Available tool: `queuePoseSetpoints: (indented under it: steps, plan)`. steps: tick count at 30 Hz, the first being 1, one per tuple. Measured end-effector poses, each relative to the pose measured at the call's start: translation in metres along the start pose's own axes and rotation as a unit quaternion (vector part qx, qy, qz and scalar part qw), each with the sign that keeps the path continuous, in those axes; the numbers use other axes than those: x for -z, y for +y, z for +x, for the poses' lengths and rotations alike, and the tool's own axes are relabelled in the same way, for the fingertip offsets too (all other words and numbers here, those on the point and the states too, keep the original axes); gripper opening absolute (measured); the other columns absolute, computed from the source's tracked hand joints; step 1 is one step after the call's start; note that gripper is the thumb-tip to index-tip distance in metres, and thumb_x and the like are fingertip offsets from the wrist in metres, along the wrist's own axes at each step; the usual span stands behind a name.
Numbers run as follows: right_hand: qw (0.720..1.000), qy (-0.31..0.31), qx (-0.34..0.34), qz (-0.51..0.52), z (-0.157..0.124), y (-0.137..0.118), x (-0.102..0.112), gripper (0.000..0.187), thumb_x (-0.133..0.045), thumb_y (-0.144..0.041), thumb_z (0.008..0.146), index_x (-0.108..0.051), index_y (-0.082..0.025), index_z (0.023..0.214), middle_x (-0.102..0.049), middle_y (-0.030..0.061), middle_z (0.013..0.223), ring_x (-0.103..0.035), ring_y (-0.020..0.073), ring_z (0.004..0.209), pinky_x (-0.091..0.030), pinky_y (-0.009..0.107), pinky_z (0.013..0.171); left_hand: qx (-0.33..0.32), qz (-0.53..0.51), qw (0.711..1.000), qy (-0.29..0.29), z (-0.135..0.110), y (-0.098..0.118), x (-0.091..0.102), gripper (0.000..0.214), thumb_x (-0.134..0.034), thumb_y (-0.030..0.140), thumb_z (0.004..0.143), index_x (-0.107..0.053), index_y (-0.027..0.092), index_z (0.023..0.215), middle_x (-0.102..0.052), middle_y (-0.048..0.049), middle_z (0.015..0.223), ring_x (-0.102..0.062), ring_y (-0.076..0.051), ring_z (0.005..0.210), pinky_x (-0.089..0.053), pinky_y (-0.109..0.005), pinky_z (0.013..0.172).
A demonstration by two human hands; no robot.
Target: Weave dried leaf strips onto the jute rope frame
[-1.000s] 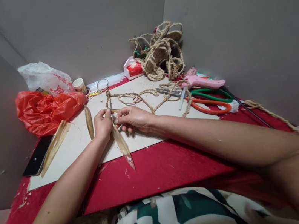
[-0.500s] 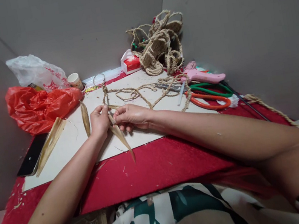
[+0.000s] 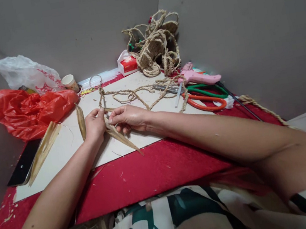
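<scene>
My left hand (image 3: pixel 95 123) is closed in a pinch at the near end of a twisted straw cord (image 3: pixel 101 93). Close beside it, my right hand (image 3: pixel 128 118) pinches a dry, tan leaf strip (image 3: pixel 123 138), whose pointed tail slants down to the right over the board's front edge. Fingers cover the spot where strip and cord meet. Beyond my hands, a thin braided rope (image 3: pixel 137 93) winds loosely across the white board (image 3: pixel 52 162). Another dry leaf piece (image 3: pixel 81 122) lies just left of my left hand.
Left are flat dry strips (image 3: pixel 43 152), a phone (image 3: pixel 22 167) and a red plastic bag (image 3: pixel 35 110). A paper cup (image 3: pixel 69 82), tissue pack (image 3: pixel 127 63) and coiled rope heap (image 3: pixel 156 47) stand behind. A pink glue gun (image 3: pixel 199 75) and orange-handled scissors (image 3: pixel 208 103) lie right.
The whole view has shifted, so things appear further left. The leaf strip's tail has swung to the right. Both hands keep their pinches in nearly the same place on the board.
</scene>
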State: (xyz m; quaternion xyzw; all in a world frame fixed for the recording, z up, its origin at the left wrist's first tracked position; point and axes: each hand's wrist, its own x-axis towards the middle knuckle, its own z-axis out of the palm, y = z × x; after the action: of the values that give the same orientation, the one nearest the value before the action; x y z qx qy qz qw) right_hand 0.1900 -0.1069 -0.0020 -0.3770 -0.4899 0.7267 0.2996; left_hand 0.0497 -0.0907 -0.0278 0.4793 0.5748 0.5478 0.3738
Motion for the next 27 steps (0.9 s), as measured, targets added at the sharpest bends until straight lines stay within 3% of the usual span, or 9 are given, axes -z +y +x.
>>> queuePoseSetpoints:
  steps: [7, 19, 27]
  plan:
    - [0.999, 0.010, 0.010, -0.037, 0.0050, 0.0027, -0.0017, 0.013, -0.055, -0.006, 0.080, -0.052, -0.013, 0.069, -0.045, -0.0058, 0.041, -0.038, 0.0034, 0.033, -0.033, 0.013, 0.032, 0.018, -0.016, 1.000, -0.011, -0.0031, 0.0035, -0.0007, 0.020, -0.057, 0.030, 0.079, -0.055, 0.017, 0.063, -0.043, 0.0061, 0.041, -0.034, -0.007, 0.034, -0.023, -0.020, 0.039]
    - [0.996, 0.011, 0.014, -0.083, 0.0052, 0.0044, -0.0068, 0.019, -0.052, -0.010, 0.080, -0.051, -0.014, 0.061, -0.052, -0.0008, 0.045, -0.043, 0.0049, 0.034, -0.036, 0.015, 0.032, -0.008, 0.000, 1.000, -0.010, -0.0042, 0.0001, -0.0010, 0.020, -0.057, 0.029, 0.080, -0.054, 0.016, 0.065, -0.041, 0.0062, 0.042, -0.034, -0.006, 0.036, -0.024, -0.019, 0.039]
    - [0.976, 0.049, 0.084, -0.194, 0.0059, 0.0061, -0.0091, 0.018, -0.051, -0.012, 0.077, -0.052, -0.013, 0.058, -0.051, -0.0005, 0.041, -0.044, 0.0063, 0.035, -0.037, 0.016, 0.035, -0.026, 0.019, 0.999, 0.012, -0.0048, -0.0006, -0.0034, 0.019, -0.057, 0.027, 0.079, -0.056, 0.015, 0.064, -0.045, 0.0049, 0.046, -0.037, -0.006, 0.040, -0.027, -0.019, 0.041]
